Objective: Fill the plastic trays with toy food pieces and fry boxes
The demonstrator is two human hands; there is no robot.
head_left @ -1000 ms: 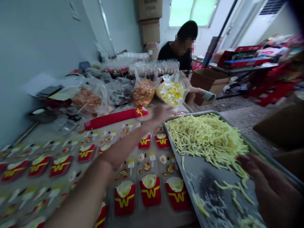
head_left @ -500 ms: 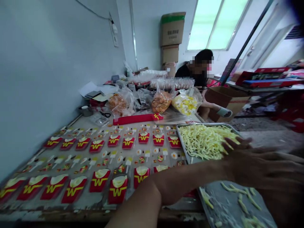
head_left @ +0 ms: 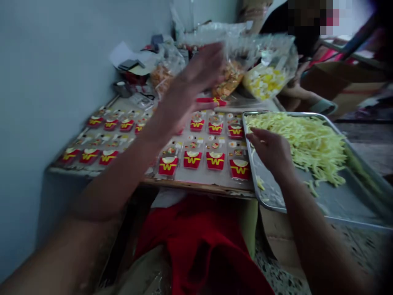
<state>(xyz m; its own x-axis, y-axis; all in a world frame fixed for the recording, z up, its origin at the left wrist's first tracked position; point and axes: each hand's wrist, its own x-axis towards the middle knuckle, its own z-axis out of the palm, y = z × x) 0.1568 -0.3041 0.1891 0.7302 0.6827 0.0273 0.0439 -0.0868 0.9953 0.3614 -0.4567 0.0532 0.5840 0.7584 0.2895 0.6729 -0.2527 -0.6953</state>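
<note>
My left hand (head_left: 196,80) is raised over the back of the packet rows, blurred, with its fingers stretched out and nothing visible in them. Below it lie rows of clear packs with red fry-box pieces (head_left: 215,160) marked with a yellow W, each with small food-shaped pieces above. My right hand (head_left: 273,153) hovers at the left rim of a metal tray (head_left: 270,200), fingers drawn together and pointing left. Whatever its fingertips hold, if anything, is too small to make out. Pale yellow fry-shaped strips (head_left: 316,143) are heaped in the tray beside it.
Behind the rows stand clear bags of orange-brown pieces (head_left: 229,80) and of yellow and white pieces (head_left: 265,82). A wall (head_left: 61,82) borders the table's left. Another person (head_left: 294,32) sits at the back right near an open cardboard box (head_left: 344,84). Red cloth (head_left: 196,237) lies below the table edge.
My left hand has swung from the tray across to the left, above the packs. My right hand now shows at the tray's left rim. The view has tipped downward.
</note>
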